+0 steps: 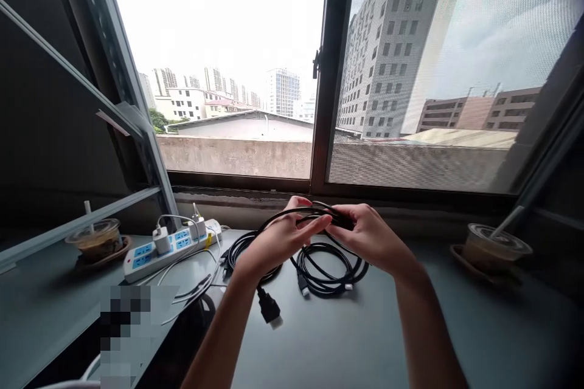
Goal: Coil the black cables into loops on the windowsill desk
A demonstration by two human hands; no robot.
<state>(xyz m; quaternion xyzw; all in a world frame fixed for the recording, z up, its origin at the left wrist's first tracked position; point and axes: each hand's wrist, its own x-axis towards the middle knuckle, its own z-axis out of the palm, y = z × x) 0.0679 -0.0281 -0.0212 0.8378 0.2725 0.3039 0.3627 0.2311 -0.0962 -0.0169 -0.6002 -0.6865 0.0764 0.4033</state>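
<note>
Both my hands are raised over the table with a black HDMI cable looped between them. My left hand is closed around one side of the loops, thumb pointing right. The other side is gripped by my right hand, fingers curled over the strands. A black HDMI plug with a silver tip dangles below my left wrist. Under my hands a coiled black USB cable lies on the table, its two plugs facing me. Another black cable coil sits to the left, partly hidden by my left forearm.
A white power strip with chargers and white cords stands at left on the grey table. Cups with straws stand at the far left and far right. A window ledge bounds the back. Part of the lower left is pixelated.
</note>
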